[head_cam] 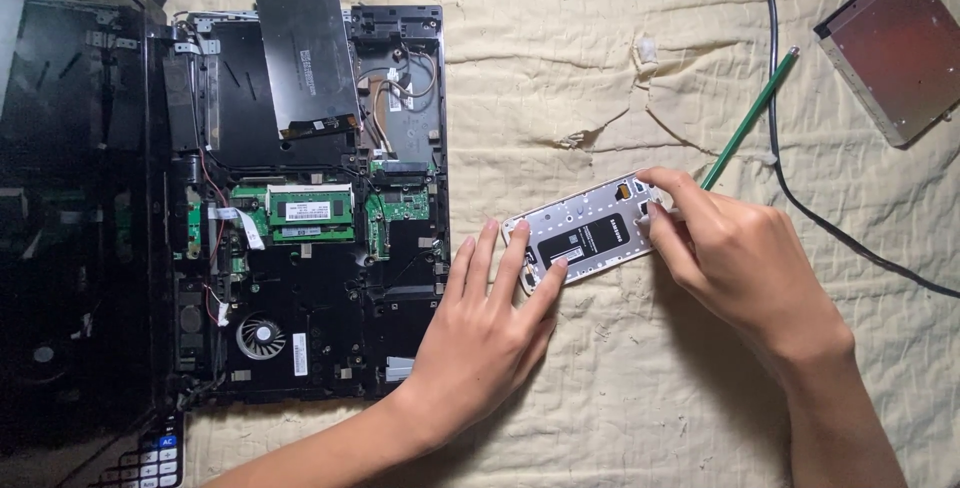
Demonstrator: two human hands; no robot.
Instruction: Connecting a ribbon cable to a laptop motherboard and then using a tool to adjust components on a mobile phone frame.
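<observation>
A small opened phone (588,231), silver frame with a black battery showing, lies tilted on the cream cloth (560,68). My left hand (490,323) rests flat beside it, fingertips pressing on its left end. My right hand (735,253) grips the phone's right end and holds a thin green-handled tool (752,118) that sticks up to the upper right; its tip is hidden under my fingers.
An opened laptop base (300,208) with green boards, a fan and a loose black drive lies at the left. A metal optical drive (895,48) sits at the top right. A black cable (775,108) runs down the right side. A calculator corner (150,458) shows at the bottom left.
</observation>
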